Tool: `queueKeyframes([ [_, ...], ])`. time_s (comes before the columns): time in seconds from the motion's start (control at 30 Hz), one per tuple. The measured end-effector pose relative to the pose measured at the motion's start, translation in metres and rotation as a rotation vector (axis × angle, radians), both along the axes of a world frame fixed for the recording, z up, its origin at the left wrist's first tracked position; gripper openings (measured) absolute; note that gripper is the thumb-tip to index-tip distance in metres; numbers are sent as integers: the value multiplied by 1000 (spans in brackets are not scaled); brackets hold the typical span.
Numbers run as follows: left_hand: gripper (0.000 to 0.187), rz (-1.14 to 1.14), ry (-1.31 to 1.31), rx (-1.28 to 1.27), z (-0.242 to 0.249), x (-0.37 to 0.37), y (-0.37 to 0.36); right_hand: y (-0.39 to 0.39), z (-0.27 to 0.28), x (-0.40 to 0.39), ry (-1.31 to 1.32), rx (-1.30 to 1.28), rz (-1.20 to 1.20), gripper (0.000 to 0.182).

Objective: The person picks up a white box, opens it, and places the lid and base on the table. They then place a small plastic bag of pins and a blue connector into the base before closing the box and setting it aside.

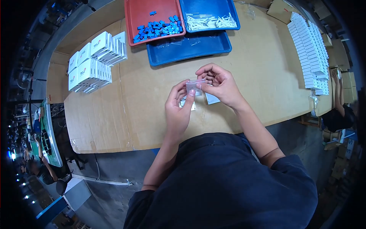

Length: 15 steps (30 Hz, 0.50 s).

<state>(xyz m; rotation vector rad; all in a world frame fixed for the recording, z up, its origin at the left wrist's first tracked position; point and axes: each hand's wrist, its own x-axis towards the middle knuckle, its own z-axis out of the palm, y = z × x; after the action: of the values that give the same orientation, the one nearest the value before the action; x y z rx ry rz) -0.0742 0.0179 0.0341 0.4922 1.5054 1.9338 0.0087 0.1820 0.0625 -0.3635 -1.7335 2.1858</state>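
Note:
A small clear plastic bag (193,86) is held up between my two hands over the cardboard-covered table (152,118). My left hand (180,105) pinches its left side, thumb in front. My right hand (221,86) has its thumb and a finger closed on the bag's upper right edge, the other fingers curled. Beneath the hands lie a white box (212,99) on the right and a small pale item (193,106), partly hidden by my left hand.
A red tray (154,13) holds blue pieces; a blue tray (207,7) holds white sticks. Another blue tray (188,53) sits in front. White boxes are stacked left (90,70) and right (310,57). People sit at both far sides.

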Motion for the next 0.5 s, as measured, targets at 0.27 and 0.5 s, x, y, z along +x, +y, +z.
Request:
queueKeyframes([
  [0.27, 17, 153, -29, 156, 2, 2, 0, -8, -1, 5, -6, -93, -25, 29],
  [0.5, 16, 153, -35, 175, 1, 2, 1, -8, -10, 9, -84, -173, -52, 14],
])
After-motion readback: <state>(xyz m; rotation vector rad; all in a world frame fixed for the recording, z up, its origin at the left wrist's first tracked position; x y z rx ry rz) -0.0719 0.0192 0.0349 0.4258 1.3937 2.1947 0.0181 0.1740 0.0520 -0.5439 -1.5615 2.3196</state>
